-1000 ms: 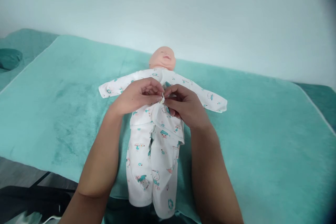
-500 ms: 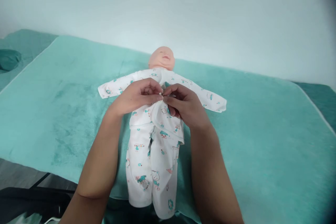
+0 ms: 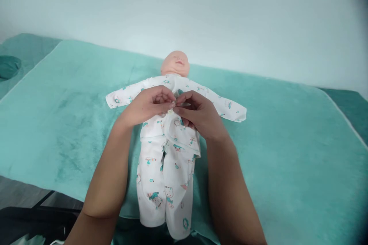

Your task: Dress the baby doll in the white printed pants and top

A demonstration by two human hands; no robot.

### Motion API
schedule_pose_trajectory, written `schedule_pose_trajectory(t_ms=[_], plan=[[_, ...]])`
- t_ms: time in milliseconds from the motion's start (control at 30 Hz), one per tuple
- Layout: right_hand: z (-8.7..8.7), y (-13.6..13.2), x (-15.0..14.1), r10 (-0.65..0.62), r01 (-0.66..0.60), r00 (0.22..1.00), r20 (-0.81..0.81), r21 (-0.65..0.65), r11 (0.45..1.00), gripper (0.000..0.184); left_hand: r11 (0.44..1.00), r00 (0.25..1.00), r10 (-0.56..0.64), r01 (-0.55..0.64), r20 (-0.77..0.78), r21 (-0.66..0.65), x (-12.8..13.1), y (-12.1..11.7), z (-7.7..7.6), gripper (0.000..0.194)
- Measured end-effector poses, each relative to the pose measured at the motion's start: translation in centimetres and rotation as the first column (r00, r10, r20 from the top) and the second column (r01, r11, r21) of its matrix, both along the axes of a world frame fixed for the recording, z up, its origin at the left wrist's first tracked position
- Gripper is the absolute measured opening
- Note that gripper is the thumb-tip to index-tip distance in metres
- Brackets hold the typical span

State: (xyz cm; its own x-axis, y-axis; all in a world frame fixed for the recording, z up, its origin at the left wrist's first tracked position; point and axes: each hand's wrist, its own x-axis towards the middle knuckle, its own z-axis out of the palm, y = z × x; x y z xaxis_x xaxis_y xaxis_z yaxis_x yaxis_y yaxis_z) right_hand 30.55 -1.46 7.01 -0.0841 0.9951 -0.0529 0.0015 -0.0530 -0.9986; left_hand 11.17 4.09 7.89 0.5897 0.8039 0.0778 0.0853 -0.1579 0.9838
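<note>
A baby doll point(image 3: 175, 64) lies on its back, its head toward the wall. It wears a white printed baby jacket point(image 3: 184, 132) with the sleeves spread to both sides, and matching printed trousers point(image 3: 151, 187). Over the chest, my left hand point(image 3: 153, 103) pinches the front edge of the jacket between thumb and fingertips. Opposite it, my right hand point(image 3: 199, 111) is closed on the same front edge, its fingertips nearly touching the left ones. Something small and pale shows between the fingertips; I cannot make out what it is. Below the hands, the jacket's lower front hangs loose over the trousers.
A green plush cloth point(image 3: 287, 153) covers the table under the doll. A pale wall point(image 3: 184, 11) rises behind it. At the far left lies a dark green object point(image 3: 10, 67). Something black point(image 3: 34, 222) stands below the table's front left edge.
Both hands stay at the jacket's front, with only a slight shift of the fingertips. The whole view has moved a little, so everything appears slightly further left.
</note>
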Motion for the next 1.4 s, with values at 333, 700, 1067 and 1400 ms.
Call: schedule_pose_trajectory(t_ms=[333,700,1067,1400], plan=[[-0.4,-0.1,0.6,0.021,-0.020,0.999,-0.037,0.037,0.999,0.024,0.993,0.995,0.095,-0.092,-0.036,0.074,0.3,-0.3,-0.1,0.012],[-2.9,-6.7,-2.4,-0.240,0.001,0.872,0.426,0.490,0.872,0.017,0.816,0.821,0.538,-0.564,0.192,0.125,-1.4,-5.4,-6.7,0.009],[-8.6,-14.3,-3.2,-0.612,0.387,0.729,0.307,0.552,0.738,0.027,0.754,0.820,0.564,-0.561,0.100,0.341,-4.2,-13.0,-8.9,0.027],[-8.9,-13.5,-3.0,-0.593,0.443,0.761,0.264,0.458,0.771,0.022,0.725,0.767,0.635,-0.634,0.094,0.270,-4.1,-12.8,-8.6,0.016]])
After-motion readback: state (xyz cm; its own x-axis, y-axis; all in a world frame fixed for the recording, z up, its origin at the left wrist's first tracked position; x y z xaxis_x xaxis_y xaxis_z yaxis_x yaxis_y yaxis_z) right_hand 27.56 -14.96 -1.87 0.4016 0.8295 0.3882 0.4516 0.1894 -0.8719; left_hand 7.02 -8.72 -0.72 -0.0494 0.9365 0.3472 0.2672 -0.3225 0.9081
